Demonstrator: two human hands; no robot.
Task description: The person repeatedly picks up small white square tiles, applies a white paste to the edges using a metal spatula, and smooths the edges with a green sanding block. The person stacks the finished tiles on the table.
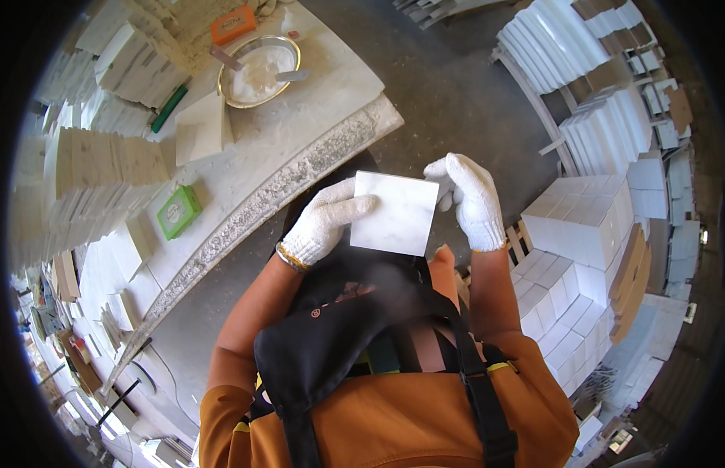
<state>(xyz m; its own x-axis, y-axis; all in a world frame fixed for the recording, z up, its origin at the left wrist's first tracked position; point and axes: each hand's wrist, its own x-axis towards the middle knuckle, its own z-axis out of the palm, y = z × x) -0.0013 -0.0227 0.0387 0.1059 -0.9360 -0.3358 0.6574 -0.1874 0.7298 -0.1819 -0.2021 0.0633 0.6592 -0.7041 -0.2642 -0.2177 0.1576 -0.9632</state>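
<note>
A square white marble tile (394, 214) with faint grey veining is held up in front of my body. My left hand (325, 221), in a white knit glove, grips its left edge, thumb across the face and the other fingers hidden behind. Just off the tile's right edge is my right hand (470, 199), gloved the same way. Its fingers are bent and apart, with nothing visible between them; whether a fingertip touches the tile's edge I cannot tell.
At left, a stone-topped table (323, 97) with a rough edge bears a metal bowl (228, 92) of white paste, a green box (178, 212), an orange box (233, 25) and stacked tiles (105, 168). White tile stacks (577, 210) stand on pallets at right.
</note>
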